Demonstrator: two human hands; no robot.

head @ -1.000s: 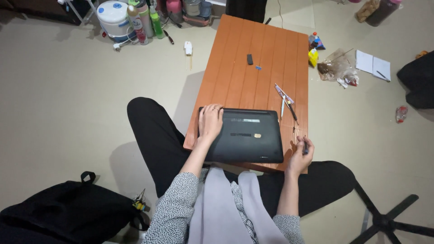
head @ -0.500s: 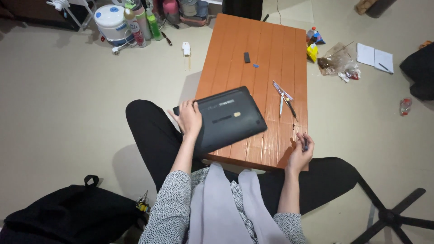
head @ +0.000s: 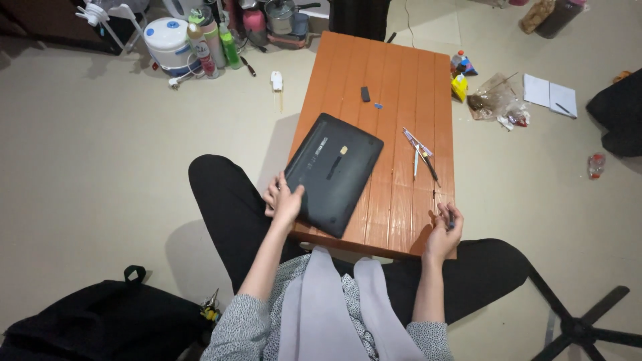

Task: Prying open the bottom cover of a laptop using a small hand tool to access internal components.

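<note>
A black laptop (head: 333,170) lies bottom side up and turned at an angle on the low orange wooden table (head: 394,80). My left hand (head: 283,201) grips its near left corner at the table's edge. My right hand (head: 443,229) is at the table's near right corner, closed on a thin dark tool (head: 451,218), likely a small screwdriver. Several slim tools (head: 420,152) lie on the table just right of the laptop. A small black piece (head: 365,93) and a tiny blue bit (head: 378,105) rest farther up the table.
I sit on the floor with legs in black trousers under the table. A black bag (head: 100,321) lies at lower left. Bottles and a white cooker (head: 168,41) stand at upper left, a notebook (head: 550,94) and plastic bag (head: 493,100) at right, chair base (head: 588,327) lower right.
My left hand has swung the laptop counterclockwise, from square at the table's near edge to a diagonal lie. My right hand has stayed at the near right corner with the tool.
</note>
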